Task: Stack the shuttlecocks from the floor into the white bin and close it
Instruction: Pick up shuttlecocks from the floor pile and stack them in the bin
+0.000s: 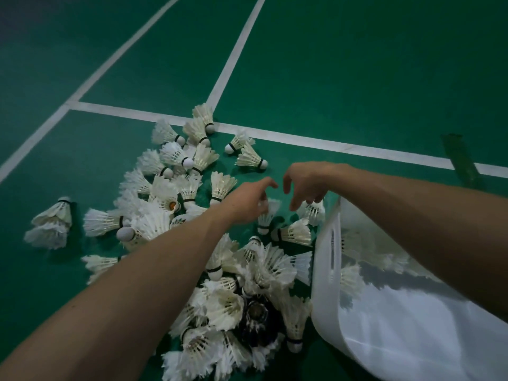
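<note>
Two bare hands reach over a heap of shuttlecocks [165, 199] on a green court floor [343, 72]. The left hand [247, 206] curls over the feathers of one upright shuttlecock [266, 220], though a firm grip cannot be told; the right hand [306, 182] hangs just beside it, fingers loosely bent, holding nothing. The white bin [321, 270] lies tilted at the right, its rim touching the heap's edge, shuttlecocks inside. Open floor stretches beyond the white court line [302, 138] and far left, past a stray cluster [52, 221]
</note>
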{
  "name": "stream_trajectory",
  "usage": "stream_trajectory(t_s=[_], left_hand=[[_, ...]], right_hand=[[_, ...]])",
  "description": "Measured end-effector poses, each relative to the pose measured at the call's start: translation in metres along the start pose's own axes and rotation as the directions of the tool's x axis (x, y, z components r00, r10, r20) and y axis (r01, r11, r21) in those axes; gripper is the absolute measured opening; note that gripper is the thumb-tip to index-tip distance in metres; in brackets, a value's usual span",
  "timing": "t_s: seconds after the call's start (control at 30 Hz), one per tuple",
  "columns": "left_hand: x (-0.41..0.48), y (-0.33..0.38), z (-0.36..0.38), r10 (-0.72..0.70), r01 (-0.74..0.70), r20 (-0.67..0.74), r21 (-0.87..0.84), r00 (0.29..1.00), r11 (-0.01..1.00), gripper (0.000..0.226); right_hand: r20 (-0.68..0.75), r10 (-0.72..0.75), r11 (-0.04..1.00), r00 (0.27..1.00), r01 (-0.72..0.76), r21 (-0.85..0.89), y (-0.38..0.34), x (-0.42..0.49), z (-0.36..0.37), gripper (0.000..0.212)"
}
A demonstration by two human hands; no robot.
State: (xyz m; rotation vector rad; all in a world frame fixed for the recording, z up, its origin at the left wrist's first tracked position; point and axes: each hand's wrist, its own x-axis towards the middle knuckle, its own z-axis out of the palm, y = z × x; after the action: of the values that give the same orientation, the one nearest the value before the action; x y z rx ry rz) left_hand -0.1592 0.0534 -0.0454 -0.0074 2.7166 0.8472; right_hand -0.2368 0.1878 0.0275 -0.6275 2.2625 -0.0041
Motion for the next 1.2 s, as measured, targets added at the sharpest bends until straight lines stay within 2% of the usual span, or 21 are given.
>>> stream_trajectory(t_s=[0.07, 0.17, 0.27, 0.4, 0.63, 0.73, 0.87, 0.93, 1.03, 1.1, 1.2], left_hand=[[0.001, 0.0, -0.003, -0.016, 0.007, -0.067, -0.134, 0.998, 0.991, 0.05], [-0.002, 0.0, -0.004, 0.003, -0.017, -0.052, -0.259, 0.999, 0.966, 0.05], [-0.006, -0.001, -0.003, 0.056, -0.036, 0.082, -0.23, 0.995, 0.973, 0.047], [-0.005, 0.005, 0.001, 0.097, -0.053, 0.289, -0.155, 0.952, 0.987, 0.053], [0.006, 0.035, -0.005, 0.176, -0.164, 0.478, -0.066, 0.86, 0.984, 0.068], [0.008, 0.051, -0.007, 0.192, -0.233, 0.573, -0.003, 0.796, 0.973, 0.068], [0.012, 0.059, -0.004, 0.182, -0.265, 0.616, 0.046, 0.767, 0.963, 0.064], [0.015, 0.056, -0.003, 0.16, -0.259, 0.618, 0.073, 0.769, 0.963, 0.061], [0.022, 0.048, 0.0, 0.153, -0.229, 0.523, 0.083, 0.838, 0.97, 0.052], [0.026, 0.039, 0.0, 0.133, -0.196, 0.474, 0.085, 0.871, 0.977, 0.042], [0.023, 0.025, -0.004, 0.112, -0.167, 0.429, 0.093, 0.897, 0.982, 0.032]], right_hand=[[0.006, 0.016, 1.0, 1.0, -0.016, 0.007, 0.003, 0.005, -0.003, 0.053], [0.022, 0.04, 0.999, 0.999, -0.04, 0.007, 0.007, 0.01, -0.005, 0.047], [0.054, 0.056, 0.998, 0.997, -0.055, -0.008, 0.01, 0.013, -0.005, 0.047], [0.112, 0.062, 0.998, 0.992, -0.061, -0.012, 0.013, 0.015, -0.008, 0.043], [0.159, 0.084, 0.994, 0.984, -0.073, -0.075, 0.02, 0.011, -0.017, 0.05], [0.194, 0.064, 0.984, 0.979, -0.03, -0.176, 0.019, 0.007, -0.019, 0.055], [0.214, 0.043, 0.978, 0.976, 0.003, -0.21, 0.021, 0.005, -0.024, 0.054], [0.24, 0.048, 0.969, 0.97, 0.013, -0.246, 0.02, 0.005, -0.024, 0.055], [0.276, 0.051, 0.952, 0.96, 0.037, -0.305, 0.02, 0.011, -0.018, 0.054], [0.275, 0.056, 0.967, 0.96, 0.016, -0.255, 0.021, 0.015, -0.017, 0.046], [0.212, 0.044, 0.981, 0.976, -0.002, -0.192, 0.024, 0.017, -0.018, 0.05]])
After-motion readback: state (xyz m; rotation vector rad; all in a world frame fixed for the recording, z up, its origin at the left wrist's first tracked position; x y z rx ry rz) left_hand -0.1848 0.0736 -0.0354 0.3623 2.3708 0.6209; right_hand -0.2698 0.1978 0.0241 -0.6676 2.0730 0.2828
